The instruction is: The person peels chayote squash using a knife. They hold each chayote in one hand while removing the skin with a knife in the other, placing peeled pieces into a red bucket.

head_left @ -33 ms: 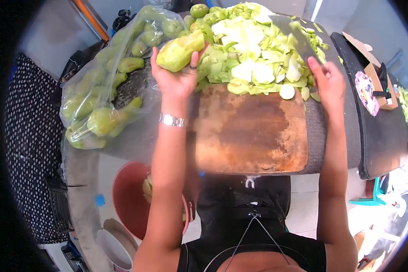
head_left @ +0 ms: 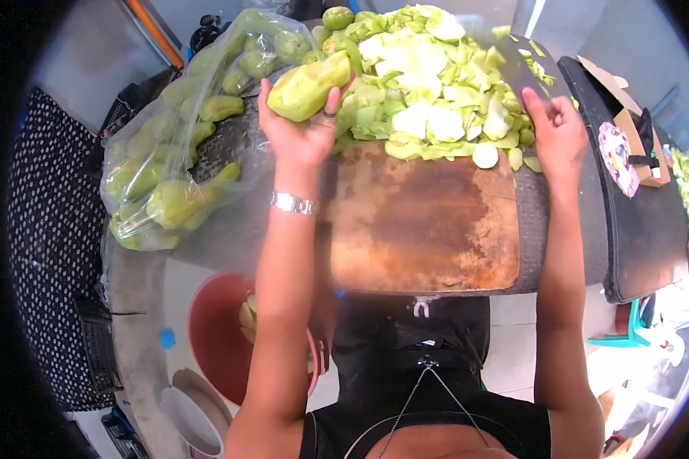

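Observation:
My left hand [head_left: 298, 144], palm up, cradles a peeled pale green chayote [head_left: 305, 88] above the table, left of a big heap of chayote slices and peelings [head_left: 429, 92]. A large knife [head_left: 517, 67] is in my right hand [head_left: 560, 145] at the heap's right side. Motion smears its blade, which points to the far left over the cut pieces. Below both hands lies a worn wooden cutting board [head_left: 421, 222] with brown stains. One round cut piece [head_left: 484, 155] rests at the board's far edge.
A clear plastic bag [head_left: 153, 164] of whole chayotes lies on the left. Under my left forearm stands a red bucket [head_left: 214, 336] with pale pieces inside, near a white basin [head_left: 191, 417]. On the right, an open cardboard box [head_left: 639, 145] sits on a black surface.
The knife blade has swung slightly, its tip going farther away and blurring. My right hand has turned a little; my left hand with the chayote has shifted slightly right.

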Demonstrator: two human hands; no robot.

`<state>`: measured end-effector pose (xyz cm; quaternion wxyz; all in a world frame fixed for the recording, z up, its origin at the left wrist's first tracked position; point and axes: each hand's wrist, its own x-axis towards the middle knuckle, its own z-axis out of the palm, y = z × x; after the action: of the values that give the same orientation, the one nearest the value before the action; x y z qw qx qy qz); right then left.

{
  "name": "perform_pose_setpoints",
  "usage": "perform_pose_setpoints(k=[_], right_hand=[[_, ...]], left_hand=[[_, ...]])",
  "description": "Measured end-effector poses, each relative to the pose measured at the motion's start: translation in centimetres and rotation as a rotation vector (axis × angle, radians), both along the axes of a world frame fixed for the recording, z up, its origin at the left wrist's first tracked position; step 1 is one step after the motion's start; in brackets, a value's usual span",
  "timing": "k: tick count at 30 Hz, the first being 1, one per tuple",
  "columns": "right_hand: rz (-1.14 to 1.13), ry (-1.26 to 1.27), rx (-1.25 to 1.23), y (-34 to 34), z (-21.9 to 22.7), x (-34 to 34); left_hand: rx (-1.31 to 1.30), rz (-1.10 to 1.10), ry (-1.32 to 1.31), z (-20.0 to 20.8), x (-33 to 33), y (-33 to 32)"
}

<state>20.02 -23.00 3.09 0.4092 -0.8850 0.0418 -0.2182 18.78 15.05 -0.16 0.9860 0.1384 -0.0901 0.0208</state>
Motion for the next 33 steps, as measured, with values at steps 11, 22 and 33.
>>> perform_pose_setpoints(k=[11,22,33], right_hand=[[-0.146,-0.484,-0.614,0.6,2.5,1.7],[0.283,-0.189,-0.415,-0.4,-2.9,-8.1],[0.576,-0.332,-0.422,0.2,-3.7,-7.2]], left_hand=[[0.111,0.105,0.002,-1.2,0.7,0.2],[0.097,0.095,0.031,-1.7,0.4,1.3],[0.104,0.089,0.092,-1.4,0.5,1.3]])
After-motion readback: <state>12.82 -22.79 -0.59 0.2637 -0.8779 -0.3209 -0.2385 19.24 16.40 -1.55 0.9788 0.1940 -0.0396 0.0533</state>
